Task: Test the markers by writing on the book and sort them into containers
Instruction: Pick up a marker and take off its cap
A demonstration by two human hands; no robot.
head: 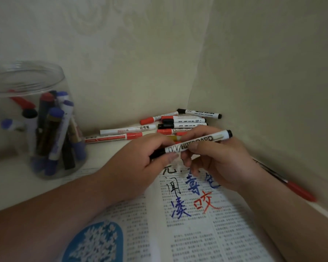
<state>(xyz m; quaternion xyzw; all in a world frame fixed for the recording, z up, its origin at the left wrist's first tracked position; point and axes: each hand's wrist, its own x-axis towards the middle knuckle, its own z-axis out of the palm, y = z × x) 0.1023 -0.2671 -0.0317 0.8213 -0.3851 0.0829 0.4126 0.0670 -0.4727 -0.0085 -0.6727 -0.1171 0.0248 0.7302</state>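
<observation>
Both my hands hold one black whiteboard marker (206,139) above the open book (193,229). My left hand (140,157) grips its black capped end at the lower left. My right hand (214,157) pinches the white barrel. The book's right page carries black, blue and red handwritten characters. A pile of several red and black markers (170,123) lies in the corner behind my hands. At the left stands a clear jar (28,87) holding several markers, mostly blue.
A red pen (292,186) lies along the wall at the right, beside the book. Walls close the corner at the back and right. The white tabletop (8,182) shows between the jar and the book.
</observation>
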